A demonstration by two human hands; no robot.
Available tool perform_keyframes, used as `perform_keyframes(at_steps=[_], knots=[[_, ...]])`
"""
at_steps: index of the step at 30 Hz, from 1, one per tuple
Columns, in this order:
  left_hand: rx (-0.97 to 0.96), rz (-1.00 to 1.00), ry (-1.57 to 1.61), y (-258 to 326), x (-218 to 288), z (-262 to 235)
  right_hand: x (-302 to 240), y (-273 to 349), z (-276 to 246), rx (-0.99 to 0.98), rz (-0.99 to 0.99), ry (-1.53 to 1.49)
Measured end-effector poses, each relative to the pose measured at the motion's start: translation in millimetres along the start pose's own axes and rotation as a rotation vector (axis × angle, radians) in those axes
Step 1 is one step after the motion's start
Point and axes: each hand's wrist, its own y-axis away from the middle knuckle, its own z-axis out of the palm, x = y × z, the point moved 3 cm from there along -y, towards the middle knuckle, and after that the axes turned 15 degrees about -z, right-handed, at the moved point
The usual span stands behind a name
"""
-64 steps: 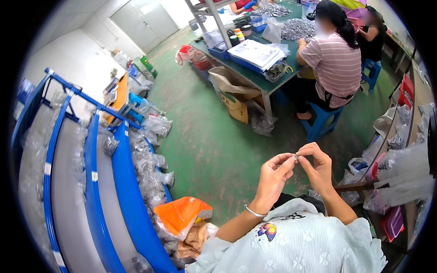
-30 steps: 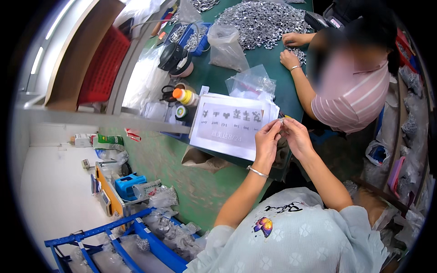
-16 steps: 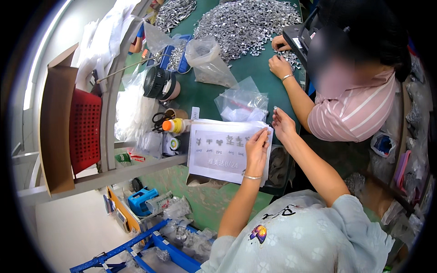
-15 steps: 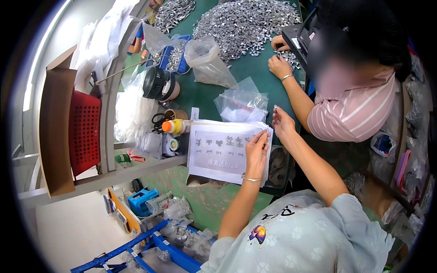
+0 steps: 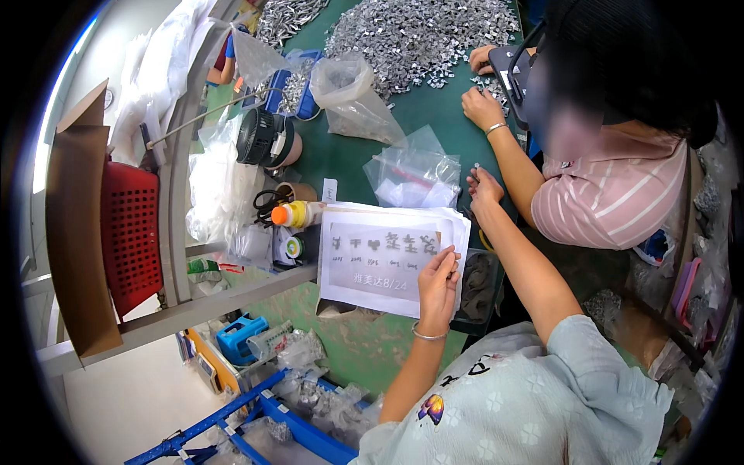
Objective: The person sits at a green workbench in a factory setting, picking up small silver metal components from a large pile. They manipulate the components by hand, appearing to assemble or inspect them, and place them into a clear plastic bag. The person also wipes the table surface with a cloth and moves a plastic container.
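Observation:
My right hand [image 5: 485, 187] reaches out over the green table's near right part, thumb and fingers pinched on a small silvery metal piece [image 5: 476, 166]. My left hand [image 5: 439, 287], with a bangle at its wrist, is over the right edge of a stack of printed sheets [image 5: 372, 288]. Its fingers are pressed together, and what they hold, if anything, is too small to make out. The top sheet bears a picture of several small grey shapes. Just beyond the sheets lies a clear plastic bag [image 5: 415, 167] with white contents.
A large heap of small metal pieces [image 5: 418, 39] covers the far table. Left stand an open plastic bag [image 5: 349, 101], a blue bin [image 5: 308, 105], a black fan [image 5: 260, 138] and an orange-capped bottle [image 5: 291, 215]. A co-worker in a pink striped top [image 5: 612, 194] sits right.
My right hand has moved slightly farther away with the small metal piece. My left hand has drawn back a little toward me. The view has shifted slightly.

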Motion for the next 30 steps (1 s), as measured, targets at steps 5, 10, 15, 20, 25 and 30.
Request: perform_keyframes(at_steps=[5,10,15,20,25,30], knots=[[0.000,-0.006,0.029,5.8,-1.0,-3.4,4.9,-8.6,-2.1,-0.016,-0.126,0.126],[-0.020,-0.010,0.058,9.5,-6.1,-9.2,6.2,-11.7,-3.5,-0.039,-0.163,0.191],[-0.044,-0.011,0.089,14.7,-6.0,-8.4,2.8,-11.9,-12.6,-0.117,-0.204,0.256],[-0.112,-0.005,0.137,16.4,-11.9,-19.6,-3.1,7.6,-32.9,-0.252,-0.248,0.412],[-0.317,0.024,0.297,36.7,1.8,-2.4,-51.4,87.8,-58.2,-0.732,-0.472,0.551],[-0.534,-0.016,0.386,73.0,13.2,15.3,-145.6,214.6,-65.6,-1.125,-1.015,0.719]])
